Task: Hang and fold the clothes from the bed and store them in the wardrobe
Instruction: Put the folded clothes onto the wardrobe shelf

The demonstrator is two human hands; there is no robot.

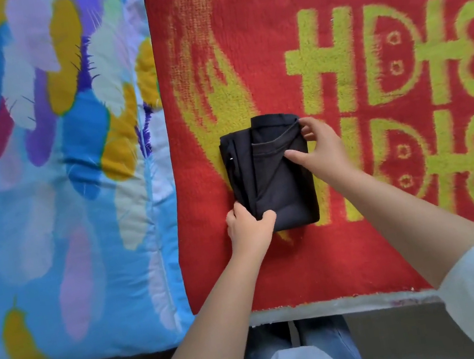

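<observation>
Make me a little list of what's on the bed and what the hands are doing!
garment: black folded garment, lying on the red blanket
beside it: feather-print quilt, to the left
left hand: gripping the garment's near left corner
right hand: pinching the far right edge, fingers on top
task stage: folded small, not yet stored

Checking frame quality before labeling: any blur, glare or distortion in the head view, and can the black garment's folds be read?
Head view: even, soft light, no glare, only faint shadows under the hands; wide-angle bending shows at the edges, as on the red blanket; overall slightly soft, no strong motion blur; the black garment is dark, but its fold lines and neckline still show.
</observation>
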